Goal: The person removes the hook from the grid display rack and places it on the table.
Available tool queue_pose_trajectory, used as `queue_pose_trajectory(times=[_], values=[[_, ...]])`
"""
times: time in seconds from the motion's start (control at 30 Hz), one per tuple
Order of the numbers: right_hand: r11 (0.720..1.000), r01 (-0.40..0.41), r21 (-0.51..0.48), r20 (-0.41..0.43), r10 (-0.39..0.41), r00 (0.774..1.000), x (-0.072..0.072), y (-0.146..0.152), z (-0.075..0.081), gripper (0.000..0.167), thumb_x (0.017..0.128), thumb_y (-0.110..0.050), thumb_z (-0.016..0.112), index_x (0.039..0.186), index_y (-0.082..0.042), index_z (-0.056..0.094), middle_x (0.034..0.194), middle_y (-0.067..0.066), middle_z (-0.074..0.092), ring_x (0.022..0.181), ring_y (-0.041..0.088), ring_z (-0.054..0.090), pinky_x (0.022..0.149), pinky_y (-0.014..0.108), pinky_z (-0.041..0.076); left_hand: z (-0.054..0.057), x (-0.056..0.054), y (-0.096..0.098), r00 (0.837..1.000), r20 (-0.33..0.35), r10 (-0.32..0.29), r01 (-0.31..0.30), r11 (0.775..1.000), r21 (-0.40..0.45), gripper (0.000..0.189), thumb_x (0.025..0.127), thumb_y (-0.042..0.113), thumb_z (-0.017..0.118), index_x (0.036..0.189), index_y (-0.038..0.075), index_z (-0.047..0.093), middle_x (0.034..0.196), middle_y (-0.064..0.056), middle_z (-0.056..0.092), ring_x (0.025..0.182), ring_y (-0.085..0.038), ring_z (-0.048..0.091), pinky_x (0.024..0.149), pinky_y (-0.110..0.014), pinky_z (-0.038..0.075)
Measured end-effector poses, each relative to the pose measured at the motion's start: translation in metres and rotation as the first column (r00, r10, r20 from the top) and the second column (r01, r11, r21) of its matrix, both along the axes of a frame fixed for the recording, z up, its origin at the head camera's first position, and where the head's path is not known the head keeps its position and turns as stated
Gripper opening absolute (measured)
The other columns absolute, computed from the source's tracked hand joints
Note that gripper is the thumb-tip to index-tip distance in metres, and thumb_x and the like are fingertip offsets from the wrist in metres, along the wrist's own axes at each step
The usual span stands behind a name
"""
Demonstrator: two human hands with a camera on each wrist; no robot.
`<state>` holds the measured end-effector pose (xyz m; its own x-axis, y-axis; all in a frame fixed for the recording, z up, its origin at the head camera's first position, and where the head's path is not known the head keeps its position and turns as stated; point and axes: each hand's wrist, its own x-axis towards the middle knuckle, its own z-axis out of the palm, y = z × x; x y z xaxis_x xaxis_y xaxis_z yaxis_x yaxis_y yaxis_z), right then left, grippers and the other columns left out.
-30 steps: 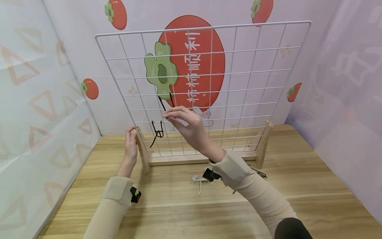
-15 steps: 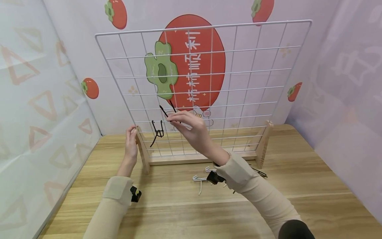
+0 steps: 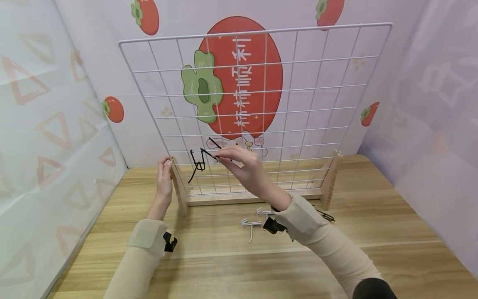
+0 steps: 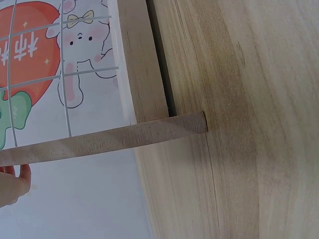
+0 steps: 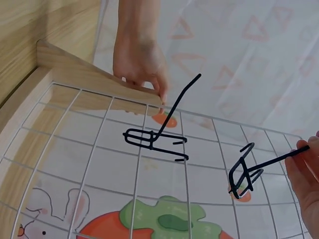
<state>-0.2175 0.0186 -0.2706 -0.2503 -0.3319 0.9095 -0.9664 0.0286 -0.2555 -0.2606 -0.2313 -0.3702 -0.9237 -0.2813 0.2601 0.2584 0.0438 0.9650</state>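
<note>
My right hand (image 3: 242,166) pinches a black wire hook (image 5: 244,174) by the end of its prong, fingertips and thumb together. The hook's two-armed bracket points toward the white wire grid (image 3: 255,33) and overlaps its wires in the right wrist view. Left of it, a second black hook (image 3: 198,166) hangs on the grid, its prong slanting down. My left hand (image 3: 163,178) grips the top of the left wooden upright (image 3: 178,187) of the stand holding the grid. In the left wrist view, only part of that hand shows, beside the upright (image 4: 99,142).
On the wooden table (image 3: 209,257), white hooks (image 3: 251,224) lie in front of the stand, partly hidden by my right sleeve. Another black hook (image 3: 325,215) lies near the right wooden upright (image 3: 330,180). A printed cloth backdrop (image 3: 298,12) stands behind the grid.
My right hand has moved down and slightly right, and the hook in it has tipped lower, its arms now slanting more flatly. The left hand stays on the upright.
</note>
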Motion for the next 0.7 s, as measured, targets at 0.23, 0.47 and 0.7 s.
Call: queue_pose_trajectory(times=[0.23,0.47,0.7], values=[[1.0,0.004,0.023,0.029,-0.004,1.0,0.0,0.005,-0.008,0.021,0.073,0.011,0.063,0.093,0.006,0.063,0.088,0.016,0.064,0.08,0.018,0.06,0.071,0.024,0.048,0.0,0.0,0.0,1.0,0.0,-0.001,0.001,1.0,-0.004,0.013,0.096,0.028,0.029,0.107,0.028,0.037,0.111,0.009,0.036,0.096,-0.009,0.035,0.077,-0.028,0.026],[0.999,-0.024,0.025,0.06,0.023,0.998,0.0,0.008,-0.016,0.02,0.073,0.011,0.063,0.092,0.007,0.062,0.088,0.015,0.063,0.081,0.02,0.059,0.073,0.024,0.048,0.0,0.0,0.0,1.0,0.007,-0.003,0.003,1.0,-0.01,0.014,0.096,0.029,0.029,0.108,0.027,0.037,0.111,0.008,0.035,0.094,-0.009,0.035,0.076,-0.027,0.026],[0.998,-0.037,0.047,0.092,0.033,0.995,-0.001,0.01,-0.024,0.02,0.074,0.012,0.061,0.093,0.007,0.062,0.086,0.017,0.063,0.078,0.023,0.059,0.073,0.023,0.048,0.0,0.0,0.001,1.0,0.011,-0.002,0.002,1.0,-0.006,0.012,0.096,0.028,0.029,0.105,0.03,0.037,0.108,0.008,0.036,0.091,-0.008,0.035,0.075,-0.026,0.027]])
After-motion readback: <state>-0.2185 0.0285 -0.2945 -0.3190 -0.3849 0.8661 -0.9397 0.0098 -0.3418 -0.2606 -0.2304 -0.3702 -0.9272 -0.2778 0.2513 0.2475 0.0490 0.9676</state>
